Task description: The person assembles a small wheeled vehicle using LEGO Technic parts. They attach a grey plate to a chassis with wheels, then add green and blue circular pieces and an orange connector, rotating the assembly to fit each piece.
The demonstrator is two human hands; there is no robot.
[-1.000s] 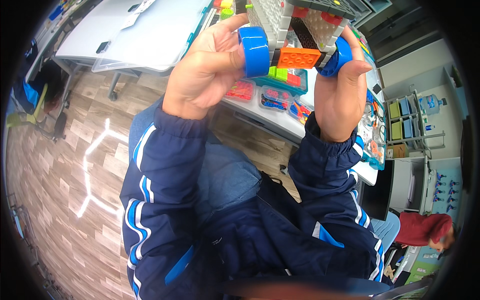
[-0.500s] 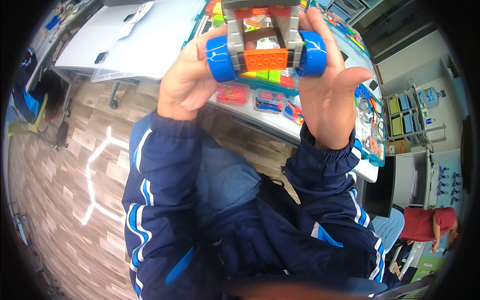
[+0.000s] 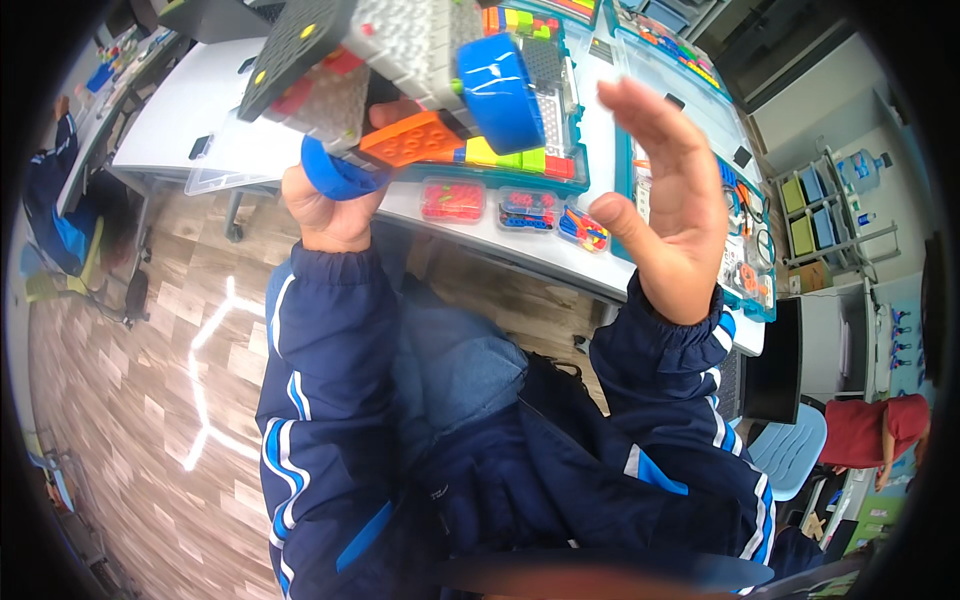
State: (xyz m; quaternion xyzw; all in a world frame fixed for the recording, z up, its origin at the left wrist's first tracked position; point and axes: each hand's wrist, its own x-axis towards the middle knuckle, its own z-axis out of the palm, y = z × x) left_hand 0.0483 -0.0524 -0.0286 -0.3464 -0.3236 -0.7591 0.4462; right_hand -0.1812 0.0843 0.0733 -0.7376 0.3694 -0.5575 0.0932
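A building-brick model (image 3: 415, 45) with grey and black blocks is held up over the table, tilted, its top cut off by the frame's edge. It carries blue wheel-like rings (image 3: 500, 95) on two sides and an orange studded plate (image 3: 410, 138) between them. My left hand (image 3: 325, 212) grips it from below beside the lower blue ring; a fingertip shows through the model's opening, and the other fingers are mostly hidden. My right hand (image 3: 675, 205) is raised to the right of the model, apart from it, fingers stretched and thumb out, holding nothing.
Below the model, a teal-edged case (image 3: 560, 183) of coloured bricks lies on the white table (image 3: 480, 235). Small clear boxes of parts (image 3: 452, 200) line the near edge. Another teal case (image 3: 765, 305) is at right. People sit at far left (image 3: 60, 200) and lower right (image 3: 860, 432).
The model has swung left and tilted in my left hand. My right hand, earlier touching its right blue ring, has come away from it.
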